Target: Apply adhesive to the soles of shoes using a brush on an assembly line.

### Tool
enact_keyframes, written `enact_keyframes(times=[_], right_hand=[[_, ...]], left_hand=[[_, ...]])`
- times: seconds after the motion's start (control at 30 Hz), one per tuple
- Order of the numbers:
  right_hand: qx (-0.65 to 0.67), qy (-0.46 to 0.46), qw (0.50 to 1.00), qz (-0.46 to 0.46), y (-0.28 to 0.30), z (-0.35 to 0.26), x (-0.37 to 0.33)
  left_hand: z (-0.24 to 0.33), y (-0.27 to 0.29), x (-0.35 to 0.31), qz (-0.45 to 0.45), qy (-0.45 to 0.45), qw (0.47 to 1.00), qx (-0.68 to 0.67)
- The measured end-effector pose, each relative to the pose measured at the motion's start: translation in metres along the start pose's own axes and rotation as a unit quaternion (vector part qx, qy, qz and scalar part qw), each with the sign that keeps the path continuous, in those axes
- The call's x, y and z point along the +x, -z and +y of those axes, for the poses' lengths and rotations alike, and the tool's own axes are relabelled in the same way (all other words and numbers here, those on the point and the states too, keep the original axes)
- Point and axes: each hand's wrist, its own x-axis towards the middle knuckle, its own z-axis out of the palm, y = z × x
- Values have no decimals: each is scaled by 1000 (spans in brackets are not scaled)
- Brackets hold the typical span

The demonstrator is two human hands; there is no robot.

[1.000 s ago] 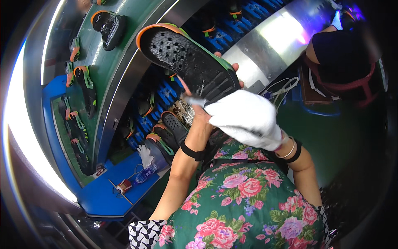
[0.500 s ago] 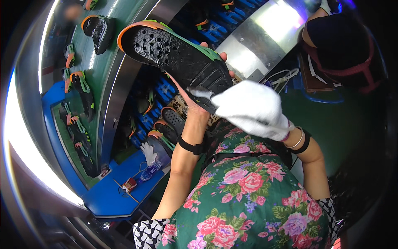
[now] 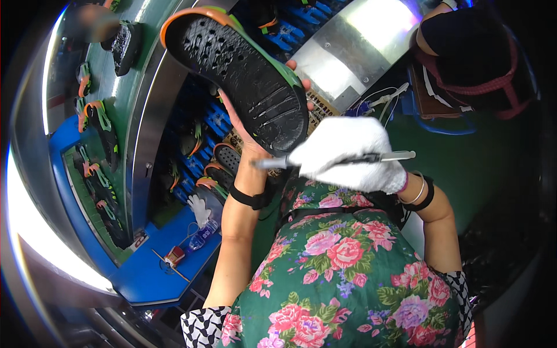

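My left hand (image 3: 246, 139) is bare and wraps around a shoe sole (image 3: 261, 87) from beneath, fingertips showing at its far right edge. The sole is black inside with an orange and green rim, a pattern of small holes toward its upper end and a wet, glossy surface. In a white knitted glove, my right hand (image 3: 351, 153) closes around a slim brush (image 3: 272, 163). The brush's blurred tip points left, apart from the sole and in front of my left wrist; its pale handle end sticks out to the right.
On the left, a green conveyor belt (image 3: 125, 87) with a metal edge carries several similar soles. A blue ledge (image 3: 156, 278) holds a white glove (image 3: 199, 210), a plastic bottle (image 3: 203, 235) and a small red container (image 3: 174, 255). Behind stand blue racks with soles (image 3: 227, 158); another person (image 3: 464, 52) sits far right.
The brush has come off the lower end of the sole and moved down and left toward my left wrist. My left hand has shifted the sole slightly left and tilted it.
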Motion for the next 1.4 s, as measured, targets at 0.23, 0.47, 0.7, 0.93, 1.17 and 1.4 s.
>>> enact_keyframes(times=[0.23,0.47,0.7,0.93,1.17,1.4], right_hand=[[-124,50,989,-66,0,-1,-5],[-201,75,976,-42,10,-1,5],[-112,50,984,-129,12,-10,3],[-237,98,954,-153,21,-3,-3],[-167,79,971,-151,28,-14,-2],[-243,93,950,-174,28,-10,-11]], left_hand=[[7,6,4,-33,104,992,60],[10,-2,-3,72,139,979,130],[26,20,2,79,162,973,146],[34,0,13,121,205,966,104],[37,3,10,127,239,952,145],[31,-11,16,156,221,946,177]])
